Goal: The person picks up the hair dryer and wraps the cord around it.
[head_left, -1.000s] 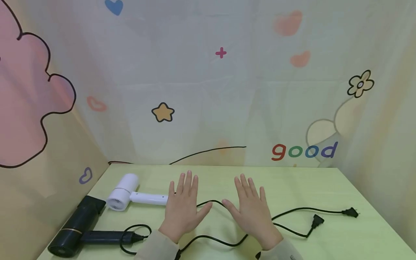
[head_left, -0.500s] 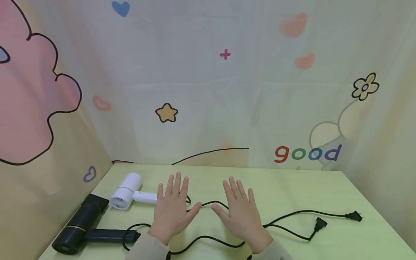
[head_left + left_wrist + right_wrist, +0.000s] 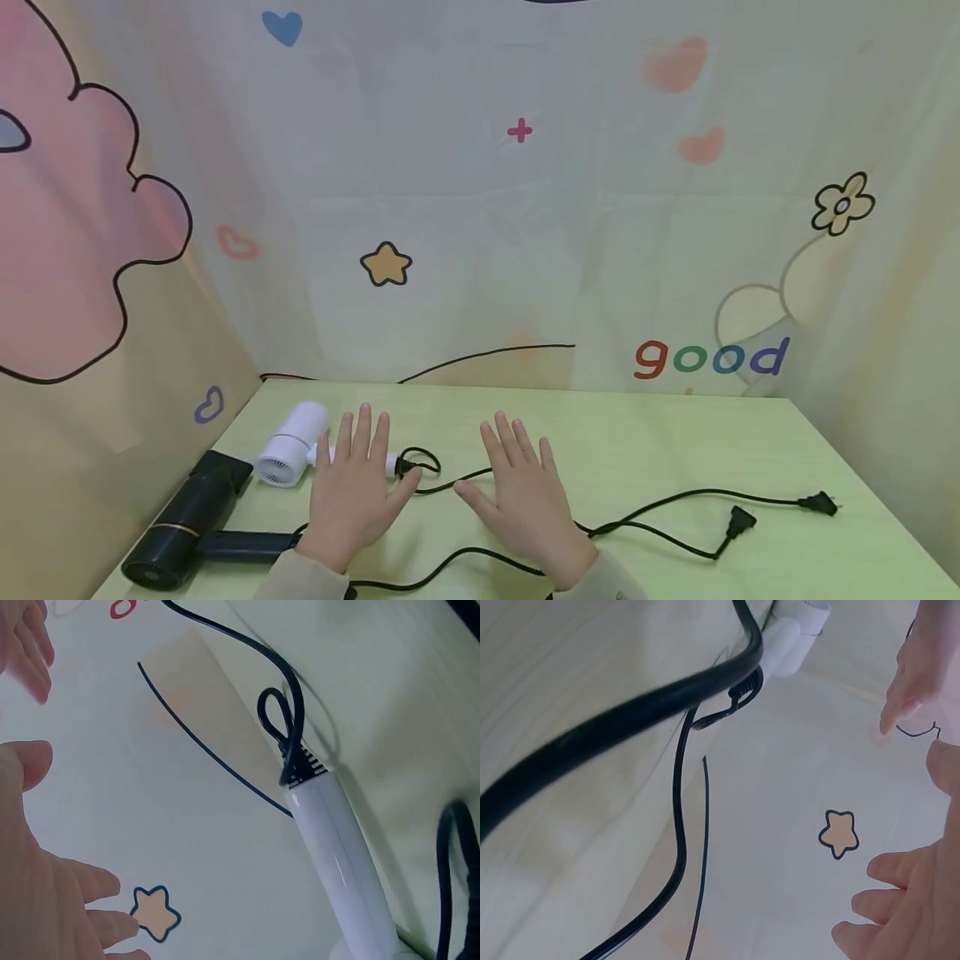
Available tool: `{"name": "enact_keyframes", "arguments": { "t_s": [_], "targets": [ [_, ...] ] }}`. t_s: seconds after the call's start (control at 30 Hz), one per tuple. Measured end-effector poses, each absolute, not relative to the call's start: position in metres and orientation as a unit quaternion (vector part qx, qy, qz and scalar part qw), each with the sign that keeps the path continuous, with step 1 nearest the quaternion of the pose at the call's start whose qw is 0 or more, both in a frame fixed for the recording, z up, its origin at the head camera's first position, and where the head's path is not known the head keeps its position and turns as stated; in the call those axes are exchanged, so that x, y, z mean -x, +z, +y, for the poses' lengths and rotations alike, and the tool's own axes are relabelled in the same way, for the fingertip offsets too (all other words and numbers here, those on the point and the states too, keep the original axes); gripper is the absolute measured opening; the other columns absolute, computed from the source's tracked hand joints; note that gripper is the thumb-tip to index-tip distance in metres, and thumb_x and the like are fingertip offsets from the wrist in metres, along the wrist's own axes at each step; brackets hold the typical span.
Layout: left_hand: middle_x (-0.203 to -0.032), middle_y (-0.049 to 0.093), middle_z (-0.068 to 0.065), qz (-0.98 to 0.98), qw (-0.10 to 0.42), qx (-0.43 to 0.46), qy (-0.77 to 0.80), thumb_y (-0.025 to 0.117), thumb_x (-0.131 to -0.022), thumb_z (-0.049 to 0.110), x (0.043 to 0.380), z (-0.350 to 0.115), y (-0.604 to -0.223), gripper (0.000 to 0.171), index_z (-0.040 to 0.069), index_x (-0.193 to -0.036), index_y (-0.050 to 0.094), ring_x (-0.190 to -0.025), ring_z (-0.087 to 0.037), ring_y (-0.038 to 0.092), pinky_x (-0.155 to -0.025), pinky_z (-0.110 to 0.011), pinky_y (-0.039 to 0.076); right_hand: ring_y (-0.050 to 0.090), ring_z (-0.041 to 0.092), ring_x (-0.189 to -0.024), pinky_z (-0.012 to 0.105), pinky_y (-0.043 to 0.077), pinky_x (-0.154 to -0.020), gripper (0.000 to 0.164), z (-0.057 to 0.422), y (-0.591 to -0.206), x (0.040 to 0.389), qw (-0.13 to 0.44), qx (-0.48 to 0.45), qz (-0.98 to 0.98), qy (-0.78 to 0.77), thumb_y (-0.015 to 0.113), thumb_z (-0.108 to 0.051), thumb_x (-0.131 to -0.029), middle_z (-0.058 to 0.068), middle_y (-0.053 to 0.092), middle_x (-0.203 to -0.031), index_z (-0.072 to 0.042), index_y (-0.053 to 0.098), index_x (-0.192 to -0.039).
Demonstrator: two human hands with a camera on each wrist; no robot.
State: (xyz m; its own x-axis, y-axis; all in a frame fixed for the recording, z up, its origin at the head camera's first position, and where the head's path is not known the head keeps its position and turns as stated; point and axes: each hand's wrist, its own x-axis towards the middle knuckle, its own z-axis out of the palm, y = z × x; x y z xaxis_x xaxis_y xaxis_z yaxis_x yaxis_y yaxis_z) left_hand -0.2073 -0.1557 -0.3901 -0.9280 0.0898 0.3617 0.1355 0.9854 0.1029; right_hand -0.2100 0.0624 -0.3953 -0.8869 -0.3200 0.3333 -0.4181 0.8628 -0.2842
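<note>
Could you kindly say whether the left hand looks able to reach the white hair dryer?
Probably yes: the left hand is near the white hair dryer, holds nothing, and nothing visible stands between.

Head view: even, diffuse, moderate light; surface (image 3: pixel 675 442) pale yellow-green, backdrop (image 3: pixel 465 167) greyish at centre, warmer at the sides; printed lettering crisp. Wrist views: dimmer, cooler. Left wrist: white handle (image 3: pixel 337 862) with thin highlight, soft shadow alongside; black cord loop (image 3: pixel 444 877), right edge, slightly soft.
</note>
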Motion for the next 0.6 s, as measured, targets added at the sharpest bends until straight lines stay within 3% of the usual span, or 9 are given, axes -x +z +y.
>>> {"name": "enact_keyframes", "arguments": {
  "t_s": [0.6],
  "targets": [
    [-0.151,0.022,-0.029,-0.983,0.179,-0.008,-0.047,0.049,-0.089,0.058,0.199,-0.212,-0.389,0.081,0.004,-0.147,0.030,-0.137,-0.051,0.019,-0.103,-0.071,0.016,0.019,0.030,-0.145,0.056,0.020,-0.113,0.078,0.029,-0.399,0.198,0.108,-0.246,-0.951,0.153,0.034,-0.068,-0.090,0.009,0.020,-0.158,-0.017,0.031,-0.148]
  ]
}}
